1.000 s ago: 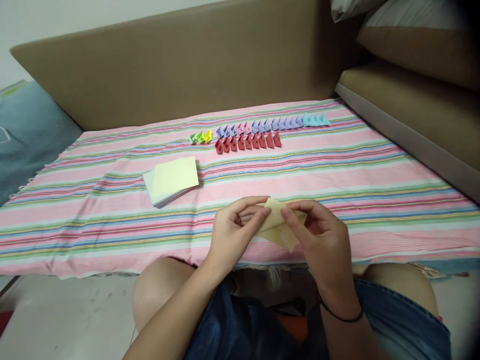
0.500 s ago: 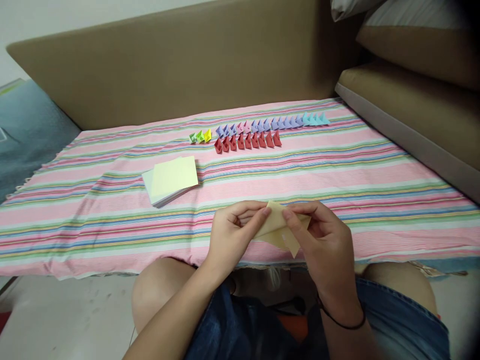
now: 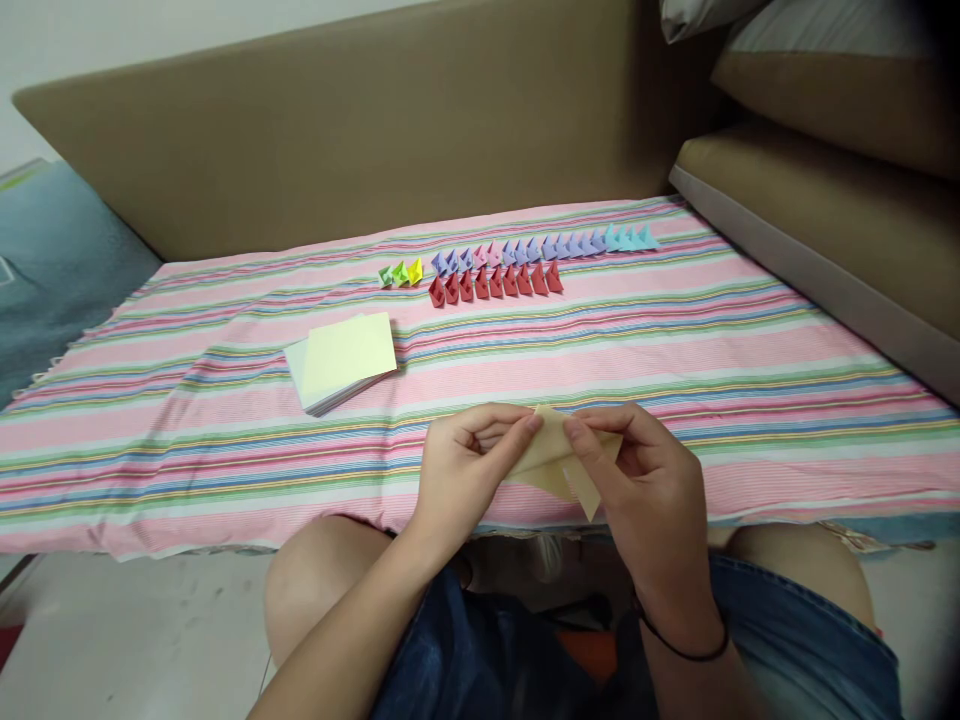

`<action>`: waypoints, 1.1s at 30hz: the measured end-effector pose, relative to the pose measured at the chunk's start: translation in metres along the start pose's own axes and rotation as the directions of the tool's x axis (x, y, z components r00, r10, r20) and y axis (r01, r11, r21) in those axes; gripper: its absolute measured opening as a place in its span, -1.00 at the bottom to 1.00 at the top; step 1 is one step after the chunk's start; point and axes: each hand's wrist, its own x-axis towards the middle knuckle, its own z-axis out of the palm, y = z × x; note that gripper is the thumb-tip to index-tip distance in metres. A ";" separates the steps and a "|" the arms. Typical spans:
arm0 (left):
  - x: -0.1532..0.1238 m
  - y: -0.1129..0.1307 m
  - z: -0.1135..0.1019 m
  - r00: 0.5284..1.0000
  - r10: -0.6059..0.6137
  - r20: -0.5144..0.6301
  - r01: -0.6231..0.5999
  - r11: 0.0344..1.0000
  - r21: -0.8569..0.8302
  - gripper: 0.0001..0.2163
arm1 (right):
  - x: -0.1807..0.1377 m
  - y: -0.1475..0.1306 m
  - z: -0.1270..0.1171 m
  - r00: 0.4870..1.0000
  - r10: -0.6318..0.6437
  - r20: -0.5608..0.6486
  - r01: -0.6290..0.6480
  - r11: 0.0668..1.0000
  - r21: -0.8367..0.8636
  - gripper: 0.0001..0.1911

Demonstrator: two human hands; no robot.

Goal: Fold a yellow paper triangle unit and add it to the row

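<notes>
On the striped cloth (image 3: 225,420), toward the left, sits a stack of paper (image 3: 341,385) (a pale yellow sheet (image 3: 350,350) on top). Right of it, above the cloth's near edge, the left hand (image 3: 466,460) pinches one side of the folded yellow paper (image 3: 551,440); the right hand (image 3: 652,470), a dark band (image 3: 694,656) at its wrist, pinches the other.

1. You face a long, plain brown backrest (image 3: 360,130); your landmark.
2. Pale wall (image 3: 150,40), bare where you see it, above and behind the backrest.
3. Striped cloth (image 3: 712,350), mostly pink, spread in front of the backrest.
4. Brown and grey cushions (image 3: 810,210) piled at your backrest's right end.
5. Blue-grey fabric (image 3: 67,250) past its left end.
6. Pale floor (image 3: 165,620) lower than the backrest, nearer you.
7. Light soft; backrest's right end shadowed.
</notes>
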 end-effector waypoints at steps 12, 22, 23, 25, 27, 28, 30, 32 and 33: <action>0.002 -0.003 -0.005 0.997 0.011 -0.079 -0.004 0.996 0.086 -0.80 | 0.008 0.012 0.000 0.935 0.198 0.293 -0.288 0.907 0.306 -0.40; 0.004 -0.005 -0.006 0.996 0.039 -0.075 -0.029 0.992 0.125 -0.77 | 0.006 0.015 0.011 0.929 0.269 0.256 -0.353 0.851 0.390 -0.41; 0.004 -0.005 -0.006 0.997 0.033 -0.069 -0.026 0.993 0.112 -0.78 | 0.006 0.015 0.011 0.926 0.276 0.256 -0.361 0.846 0.393 -0.41; 0.005 -0.005 -0.007 0.998 0.023 -0.064 -0.018 0.996 0.089 -0.78 | 0.006 0.014 0.011 0.925 0.285 0.250 -0.365 0.849 0.382 -0.39; 0.005 -0.006 -0.007 0.998 0.011 -0.064 -0.007 0.998 0.069 -0.78 | 0.005 0.014 0.010 0.930 0.283 0.233 -0.353 0.863 0.362 -0.38; 0.005 -0.007 -0.008 0.998 0.003 -0.064 0.001 0.998 0.059 -0.78 | 0.005 0.014 0.010 0.934 0.280 0.224 -0.345 0.870 0.353 -0.38; 0.005 -0.008 -0.008 0.998 -0.014 -0.061 0.017 0.999 0.048 -0.77 | 0.005 0.014 0.009 0.937 0.274 0.216 -0.335 0.879 0.338 -0.40; 0.005 -0.008 -0.009 0.998 -0.024 -0.057 0.027 0.998 0.050 -0.77 | 0.005 0.014 0.009 0.937 0.274 0.218 -0.335 0.882 0.330 -0.40; 0.005 -0.008 -0.009 0.998 -0.025 -0.057 0.028 0.998 0.056 -0.77 | 0.006 0.014 0.009 0.935 0.276 0.223 -0.338 0.882 0.327 -0.40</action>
